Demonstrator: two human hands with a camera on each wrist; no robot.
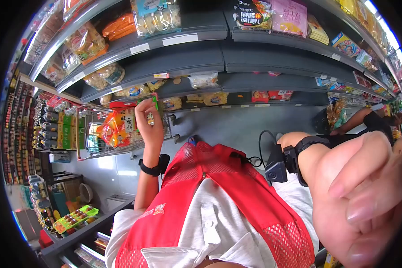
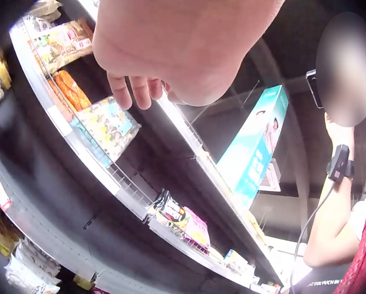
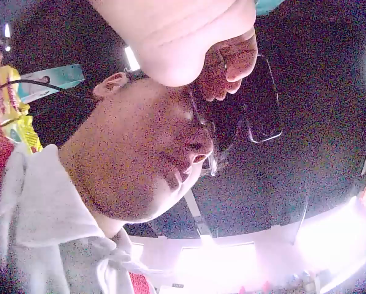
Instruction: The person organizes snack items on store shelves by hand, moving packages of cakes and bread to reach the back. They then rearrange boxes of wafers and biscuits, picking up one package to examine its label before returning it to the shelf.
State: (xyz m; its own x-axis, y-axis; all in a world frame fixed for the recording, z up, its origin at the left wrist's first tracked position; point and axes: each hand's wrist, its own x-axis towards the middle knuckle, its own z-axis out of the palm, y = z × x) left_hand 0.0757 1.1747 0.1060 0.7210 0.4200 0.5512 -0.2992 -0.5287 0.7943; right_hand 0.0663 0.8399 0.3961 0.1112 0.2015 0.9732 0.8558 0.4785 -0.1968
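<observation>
My left hand [image 1: 149, 123] is raised beside a shopping cart [image 1: 107, 155] in the head view, its fingers bent loosely. In the left wrist view its fingers [image 2: 139, 90] hang relaxed in front of the shelves. A red and orange bag of rice crackers [image 1: 116, 127] lies in the cart, next to that hand. My right hand [image 1: 362, 187] is up close to the head camera with its fingers curled. From the right wrist, those fingers [image 3: 235, 64] are at the forehead, beside a dark rectangular device [image 3: 266, 101]; I cannot tell whether they grip it.
Grey shelves [image 1: 183, 56] with bagged snacks and price labels stretch across the front. A green-and-red pack [image 1: 76, 219] lies on a shelf at lower left. Another person's arm [image 1: 353, 123] shows at the right. A blue sign [image 2: 256, 147] hangs overhead.
</observation>
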